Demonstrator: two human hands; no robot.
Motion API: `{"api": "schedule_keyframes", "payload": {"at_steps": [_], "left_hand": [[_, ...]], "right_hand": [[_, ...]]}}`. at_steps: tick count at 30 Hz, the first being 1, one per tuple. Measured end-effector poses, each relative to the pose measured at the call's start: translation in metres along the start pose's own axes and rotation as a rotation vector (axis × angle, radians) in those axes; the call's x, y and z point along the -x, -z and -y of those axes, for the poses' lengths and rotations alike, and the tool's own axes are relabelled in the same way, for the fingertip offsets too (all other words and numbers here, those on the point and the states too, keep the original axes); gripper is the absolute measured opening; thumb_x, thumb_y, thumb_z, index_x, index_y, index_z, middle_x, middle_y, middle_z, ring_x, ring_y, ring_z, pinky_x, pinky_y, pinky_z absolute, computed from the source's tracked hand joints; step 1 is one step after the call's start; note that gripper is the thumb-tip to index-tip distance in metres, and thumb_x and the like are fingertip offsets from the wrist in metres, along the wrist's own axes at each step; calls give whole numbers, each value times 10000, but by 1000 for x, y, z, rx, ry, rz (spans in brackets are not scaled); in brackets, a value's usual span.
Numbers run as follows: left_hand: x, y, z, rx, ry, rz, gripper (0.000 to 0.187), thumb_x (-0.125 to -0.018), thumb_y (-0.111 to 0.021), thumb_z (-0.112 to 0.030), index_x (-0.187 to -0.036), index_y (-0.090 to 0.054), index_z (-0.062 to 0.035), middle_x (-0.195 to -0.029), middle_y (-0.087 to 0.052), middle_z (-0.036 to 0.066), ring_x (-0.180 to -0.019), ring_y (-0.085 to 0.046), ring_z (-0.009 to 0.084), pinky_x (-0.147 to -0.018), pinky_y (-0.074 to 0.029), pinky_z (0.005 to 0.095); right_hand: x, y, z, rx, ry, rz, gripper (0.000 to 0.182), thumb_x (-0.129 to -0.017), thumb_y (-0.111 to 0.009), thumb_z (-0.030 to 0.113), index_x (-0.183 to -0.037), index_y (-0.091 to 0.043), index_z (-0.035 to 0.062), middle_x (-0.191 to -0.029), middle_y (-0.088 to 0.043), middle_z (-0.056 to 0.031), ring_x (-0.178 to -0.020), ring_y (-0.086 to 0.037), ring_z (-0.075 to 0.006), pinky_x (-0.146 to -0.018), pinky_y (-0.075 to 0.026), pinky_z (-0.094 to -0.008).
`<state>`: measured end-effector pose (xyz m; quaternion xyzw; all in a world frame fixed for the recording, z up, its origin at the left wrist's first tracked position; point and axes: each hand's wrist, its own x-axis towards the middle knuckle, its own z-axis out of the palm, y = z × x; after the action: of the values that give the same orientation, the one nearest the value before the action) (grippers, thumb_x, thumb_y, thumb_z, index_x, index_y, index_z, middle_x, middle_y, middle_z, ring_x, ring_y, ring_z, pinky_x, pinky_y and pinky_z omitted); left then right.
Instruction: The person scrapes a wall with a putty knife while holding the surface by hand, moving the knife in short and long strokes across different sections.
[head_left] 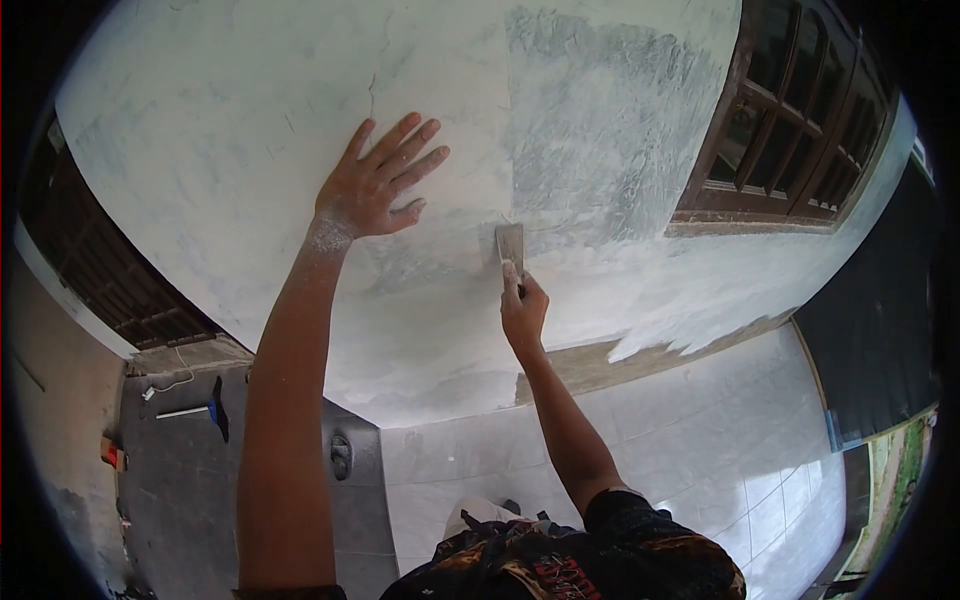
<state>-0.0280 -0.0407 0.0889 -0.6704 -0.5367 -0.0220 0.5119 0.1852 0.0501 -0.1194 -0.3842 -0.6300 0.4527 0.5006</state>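
Observation:
My left hand [378, 182] is raised with its fingers spread against the white wall [440, 290], and pale dust coats its wrist. Lower and to the right, my right hand [524, 308] grips a putty knife [510, 245], its flat metal blade pointing up and meeting the wall surface. Right of the blade and above it lies a rough grey patch [605, 130] on the wall. A thin crack runs up the wall above my left fingers.
A brown wooden window [780, 120] is at the upper right. At left are a dark slatted wooden frame [110, 250], a white cable [180, 375] and a blue-and-black tool [218, 408] on dark floor tiles. A black sheet [870, 310] hangs at right above light floor tiles.

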Motion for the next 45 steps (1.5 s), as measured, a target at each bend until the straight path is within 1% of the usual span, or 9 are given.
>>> {"api": "schedule_keyframes", "payload": {"at_steps": [5,10,12,15,21,30,35,41,45], "left_hand": [[-1,2,-1,7,4,11,901,-727,-749,-533,-1513,-345,-356,-1632,-236,-47,-1505,-205,157,-1237,-133,520],[1,-1,-2,41,-2,-6,900,-724,-748,-524,-1513,-349,-353,-1628,-249,-46,-1503,-216,158,-1236,-136,519],[1,-1,0,77,3,5,886,-737,-760,-456,-1516,-357,-332,-1631,-237,-27,-1506,-206,187,-1202,-201,570],[0,0,0,81,-7,-16,885,-736,-761,-459,-1514,-360,-332,-1629,-242,-26,-1506,-204,185,-1200,-203,572],[0,0,0,23,10,34,897,-725,-738,-541,-1512,-352,-352,-1631,-245,-39,-1505,-211,156,-1231,-140,525],[0,1,0,12,1,-4,883,-724,-740,-536,-1504,-370,-349,-1624,-263,-44,-1501,-224,159,-1235,-132,518],[1,1,0,-1,0,-21,892,-716,-744,-547,-1502,-373,-350,-1623,-266,-45,-1500,-226,158,-1236,-127,518],[0,-1,0,-4,-6,-24,899,-712,-747,-554,-1503,-370,-353,-1624,-264,-41,-1499,-227,156,-1238,-128,513],[1,-1,0,-7,-8,-32,903,-712,-749,-550,-1505,-367,-349,-1625,-260,-39,-1500,-224,157,-1237,-131,513]], "right_hand": [[-4,-4,6,-139,25,10,476,-994,-610,380,-794,-613,-51,-508,-402,-57,-508,-342,-113,-471,-298,-340],[-8,-2,17,-99,17,11,472,-993,-613,371,-786,-616,-53,-508,-393,-57,-510,-336,-114,-473,-297,-341],[-11,-2,17,-140,56,12,473,-992,-617,365,-776,-612,-55,-507,-394,-60,-510,-335,-116,-474,-296,-340],[-7,-5,2,-115,49,17,476,-993,-614,368,-781,-612,-59,-509,-394,-74,-515,-335,-120,-479,-300,-344],[-7,-1,18,-88,61,25,485,-993,-612,369,-774,-596,-63,-512,-407,-83,-517,-337,-124,-481,-307,-353],[-2,-1,22,-62,92,-2,500,-994,-611,375,-745,-580,-58,-500,-409,-75,-510,-330,-125,-475,-302,-353],[6,-6,0,-49,7,3,494,-992,-616,367,-743,-583,-58,-504,-418,-71,-519,-344,-113,-473,-298,-350],[0,-9,25,-89,55,-15,487,-989,-619,365,-749,-596,-58,-511,-427,-73,-519,-349,-114,-475,-299,-350],[6,-10,4,-42,8,-2,480,-998,-604,361,-761,-590,-56,-512,-415,-76,-519,-343,-118,-475,-296,-353]]}}
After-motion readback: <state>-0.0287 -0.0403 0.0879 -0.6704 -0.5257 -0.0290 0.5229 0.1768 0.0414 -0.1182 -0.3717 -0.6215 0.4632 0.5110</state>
